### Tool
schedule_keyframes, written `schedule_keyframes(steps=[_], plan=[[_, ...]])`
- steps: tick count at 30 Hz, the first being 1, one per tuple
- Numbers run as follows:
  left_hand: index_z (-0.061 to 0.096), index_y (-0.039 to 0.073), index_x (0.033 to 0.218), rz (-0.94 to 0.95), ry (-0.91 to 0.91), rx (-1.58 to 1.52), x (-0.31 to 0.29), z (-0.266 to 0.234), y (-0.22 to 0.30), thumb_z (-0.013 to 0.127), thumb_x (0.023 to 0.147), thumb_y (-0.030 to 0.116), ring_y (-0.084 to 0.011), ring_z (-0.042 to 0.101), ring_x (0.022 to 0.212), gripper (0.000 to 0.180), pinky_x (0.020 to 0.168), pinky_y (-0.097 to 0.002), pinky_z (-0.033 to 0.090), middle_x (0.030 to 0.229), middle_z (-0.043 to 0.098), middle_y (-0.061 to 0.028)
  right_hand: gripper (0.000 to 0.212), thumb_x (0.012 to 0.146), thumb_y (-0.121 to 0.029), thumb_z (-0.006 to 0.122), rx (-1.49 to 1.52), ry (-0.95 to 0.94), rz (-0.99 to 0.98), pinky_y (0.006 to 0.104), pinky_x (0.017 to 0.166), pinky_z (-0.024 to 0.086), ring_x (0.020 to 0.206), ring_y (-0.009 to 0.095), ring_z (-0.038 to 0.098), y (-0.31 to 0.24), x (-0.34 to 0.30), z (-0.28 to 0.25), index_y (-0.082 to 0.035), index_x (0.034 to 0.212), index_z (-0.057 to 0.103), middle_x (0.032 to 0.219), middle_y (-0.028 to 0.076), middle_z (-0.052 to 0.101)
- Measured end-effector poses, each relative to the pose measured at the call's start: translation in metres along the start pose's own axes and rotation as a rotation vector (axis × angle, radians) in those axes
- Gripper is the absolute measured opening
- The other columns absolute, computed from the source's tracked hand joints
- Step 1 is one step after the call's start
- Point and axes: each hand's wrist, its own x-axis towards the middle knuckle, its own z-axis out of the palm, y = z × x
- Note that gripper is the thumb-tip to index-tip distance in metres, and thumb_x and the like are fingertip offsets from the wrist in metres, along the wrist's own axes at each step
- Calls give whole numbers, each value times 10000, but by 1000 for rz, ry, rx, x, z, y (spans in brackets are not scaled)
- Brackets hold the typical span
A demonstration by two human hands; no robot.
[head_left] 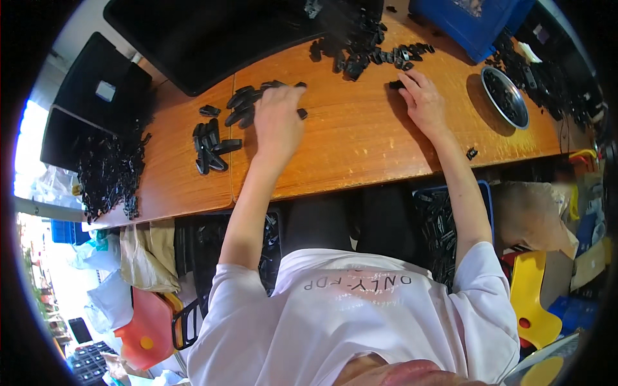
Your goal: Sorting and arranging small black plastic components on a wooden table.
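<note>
My left hand [280, 119] is at the left-middle of the wooden table, its fingers curled down beside a group of elongated, glossy black plastic pieces [241, 106]. One black plastic piece [302, 114] juts out from under its thumb side; the fingertips are partly hidden. To the right, my right hand [423, 103] has thumb and fingers pinched on a small dark plastic part [396, 85], just above the tabletop. More elongated black pieces [209, 147] lie in a cluster left of my left hand. A heap of small black parts [360, 51] lies beyond my right hand.
A metal bowl [505, 98] of small black parts stands at right, near a blue bin [476, 29]. One loose black part [472, 153] lies by the table's front edge. A large black tray [193, 45] occupies the back left. Another black heap [112, 174] covers the left end.
</note>
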Motion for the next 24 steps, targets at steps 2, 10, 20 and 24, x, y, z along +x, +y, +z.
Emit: schedule_keyframes(steps=[2,10,20,24], plan=[[735,74,1148,-1,16,-109,30,16,11,643,884,57,-338,621,1166,280,1005,-438,471,1160,725,-134,255,899,-105,701,-118,-78,74,448,826,561,973,344,668,19,-7,14,-97,1153,729,1067,113,693],[643,71,1301,89,-96,-85,75,121,32,694,889,141,-304,541,1277,421,1021,-492,442,1375,616,-99,220,893,-101,682,-45,-140,138,460,779,539,955,357,644,5,-5,10,-101,1107,733,992,140,658],[743,52,1056,91,11,-244,13,61,33,703,877,88,-335,612,1131,187,945,-462,488,1175,671,-114,148,941,-87,670,445,-125,461,448,742,555,839,367,710,-18,-23,1,-66,1078,720,898,190,720],[723,12,1061,48,14,-401,-12,31,38,754,852,81,-345,670,900,222,788,-427,541,959,689,-151,135,991,-149,681,315,-278,227,366,695,543,788,328,721,-53,-29,-20,-24,1020,725,872,174,712]])
